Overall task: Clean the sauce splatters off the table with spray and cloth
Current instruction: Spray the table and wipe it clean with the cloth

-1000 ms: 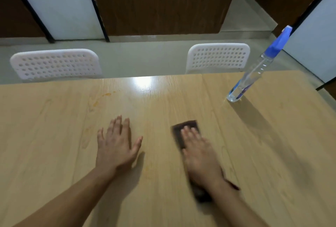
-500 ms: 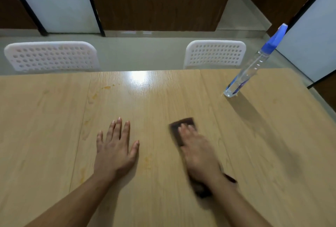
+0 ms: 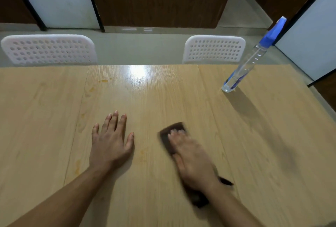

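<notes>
L hand (image 3: 111, 147) flat on worktop (image 3: 272, 154), R hand (image 3: 194, 161) flat on cloth (image 3: 172, 136); spray bottle (image 3: 249, 61) near far-R edge, 2 chairs (image 3: 49, 49) beyond.

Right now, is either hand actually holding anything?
No grip. The right hand presses flat on the cloth, along its length; the left hand rests flat on the table.

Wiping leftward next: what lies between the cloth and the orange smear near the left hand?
Nothing visible: bare table separates the cloth under the right hand from the smear; the left hand rests just beyond.
</notes>
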